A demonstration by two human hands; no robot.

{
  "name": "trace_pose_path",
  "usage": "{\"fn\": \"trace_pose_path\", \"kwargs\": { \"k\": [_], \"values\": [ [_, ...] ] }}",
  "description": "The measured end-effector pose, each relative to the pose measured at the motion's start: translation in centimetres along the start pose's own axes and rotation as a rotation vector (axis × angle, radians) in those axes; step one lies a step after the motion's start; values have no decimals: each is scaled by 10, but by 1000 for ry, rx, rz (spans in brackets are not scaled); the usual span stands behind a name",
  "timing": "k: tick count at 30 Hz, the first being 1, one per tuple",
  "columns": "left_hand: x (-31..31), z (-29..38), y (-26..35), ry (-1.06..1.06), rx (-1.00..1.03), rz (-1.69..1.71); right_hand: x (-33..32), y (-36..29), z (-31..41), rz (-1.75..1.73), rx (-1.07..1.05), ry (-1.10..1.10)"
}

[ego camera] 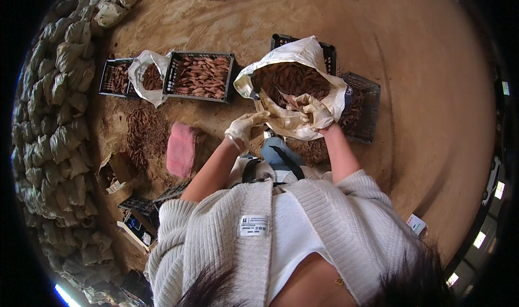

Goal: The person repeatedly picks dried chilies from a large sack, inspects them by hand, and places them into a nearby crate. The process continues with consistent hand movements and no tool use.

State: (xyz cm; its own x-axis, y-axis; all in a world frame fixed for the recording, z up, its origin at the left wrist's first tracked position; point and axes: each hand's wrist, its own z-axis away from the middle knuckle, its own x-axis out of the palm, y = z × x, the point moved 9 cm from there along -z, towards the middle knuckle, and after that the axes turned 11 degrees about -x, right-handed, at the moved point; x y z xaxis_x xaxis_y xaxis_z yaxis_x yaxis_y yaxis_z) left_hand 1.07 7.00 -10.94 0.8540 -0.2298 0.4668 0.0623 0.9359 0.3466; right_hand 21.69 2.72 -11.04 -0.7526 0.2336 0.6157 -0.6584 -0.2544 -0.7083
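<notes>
A white woven sack (290,53) stands with its mouth wide, filled with reddish-brown sweet potatoes (292,79). My right hand (318,112), in a soiled white glove, reaches over the near rim into the sack. Its fingers are closed around a sweet potato (288,99) above the pile. At the sack's left near rim is my left hand (243,128), also gloved, with thumb and fingers apart. Its fingertips meet or lie very near the rim; nothing shows between them.
Left of the sack, a black crate (230,77) holds rows of sweet potatoes, beside a smaller white sack (138,79) and another crate (106,77). A crate (371,104) stands right. Pink padding (181,148) lies near loose roots (144,132). Stacked sacks (61,124) line the left.
</notes>
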Motion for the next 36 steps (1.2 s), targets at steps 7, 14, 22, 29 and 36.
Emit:
{"fn": "trace_pose_path", "kwargs": {
  "k": [7, 14, 22, 29, 36],
  "values": [
    [57, -10, 18, -87, -32, -35, 49, -26, 19, 72, -48, -32],
    [79, -9, 29, -187, 60, 62, 77, -41, 23, 175, -99, -41],
    [85, 13, 47, -513, 178, 59, 57, -39, 8, 321, -186, 115],
    [67, 15, 39, -372, 67, 76, 64, -53, -1, 671, -494, 146],
    [57, 20, 53, -389, 211, 63, 80, -30, 2, 144, -113, 217]
  ]
}}
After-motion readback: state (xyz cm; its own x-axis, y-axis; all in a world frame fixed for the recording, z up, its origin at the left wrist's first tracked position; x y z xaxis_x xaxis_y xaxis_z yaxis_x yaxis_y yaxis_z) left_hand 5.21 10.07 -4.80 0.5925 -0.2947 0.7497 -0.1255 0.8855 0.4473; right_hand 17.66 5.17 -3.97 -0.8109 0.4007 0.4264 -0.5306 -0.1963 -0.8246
